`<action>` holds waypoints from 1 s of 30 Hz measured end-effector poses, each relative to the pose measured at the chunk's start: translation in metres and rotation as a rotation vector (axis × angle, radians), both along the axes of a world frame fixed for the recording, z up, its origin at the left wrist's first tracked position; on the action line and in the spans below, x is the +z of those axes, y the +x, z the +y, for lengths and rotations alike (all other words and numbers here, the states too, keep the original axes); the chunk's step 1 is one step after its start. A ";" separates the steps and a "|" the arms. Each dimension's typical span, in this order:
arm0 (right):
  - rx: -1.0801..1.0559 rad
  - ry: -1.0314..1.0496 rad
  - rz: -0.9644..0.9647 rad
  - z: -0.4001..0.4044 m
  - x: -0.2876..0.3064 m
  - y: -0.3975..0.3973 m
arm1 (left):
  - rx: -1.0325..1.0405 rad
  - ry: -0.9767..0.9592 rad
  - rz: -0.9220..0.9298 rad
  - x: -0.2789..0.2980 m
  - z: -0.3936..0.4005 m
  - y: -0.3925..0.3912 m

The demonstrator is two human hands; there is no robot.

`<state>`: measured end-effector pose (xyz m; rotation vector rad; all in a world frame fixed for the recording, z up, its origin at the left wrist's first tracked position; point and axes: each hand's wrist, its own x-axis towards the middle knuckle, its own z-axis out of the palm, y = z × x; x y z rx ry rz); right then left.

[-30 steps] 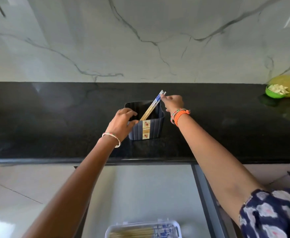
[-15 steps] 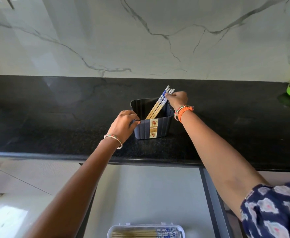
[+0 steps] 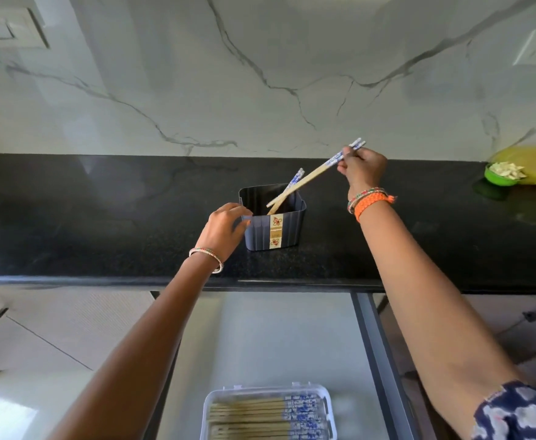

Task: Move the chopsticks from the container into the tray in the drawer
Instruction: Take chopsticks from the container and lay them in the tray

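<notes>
While my left hand [image 3: 225, 228] stays curled on the near-left corner of the dark ribbed container [image 3: 273, 219], fingers wrapped over the rim just as half a second ago, everything else has shifted right. Container sits on the black counter [image 3: 101, 217], same spot, label strip facing me.

Inside it: one blue-tipped chopstick left [image 3: 293, 185], leaning on the far-right rim. Half a second ago a bunch of them stood there together.

The pair I pulled [image 3: 317, 174] is now mostly out, slanting up and to the right, lower tips just over the container mouth, not clearly touching it. Earlier those sat deep in the container with only the patterned ends sticking out.

My right hand [image 3: 363, 169] has moved up and right, away from the rim it was touching. Fingers pinched closed on the patterned blue-white ends of the pair; thumb and fingertips tight, no gap visible.

Far right of the counter: green bowl [image 3: 501, 177] with pale pieces, beside a yellow bag [image 3: 533, 163].

Below the counter edge, the drawer [image 3: 276, 338] is open. Clear tray [image 3: 268, 414] at the bottom already holds a row of chopsticks lying flat, blue ends to the right. Tray shows more fully now than before.
</notes>
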<state>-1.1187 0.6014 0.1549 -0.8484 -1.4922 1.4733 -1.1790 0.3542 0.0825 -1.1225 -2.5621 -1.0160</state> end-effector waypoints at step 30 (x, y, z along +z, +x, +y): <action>-0.024 -1.050 -0.370 -0.222 -0.269 0.219 | 0.406 -0.258 -0.851 -0.219 -0.168 0.193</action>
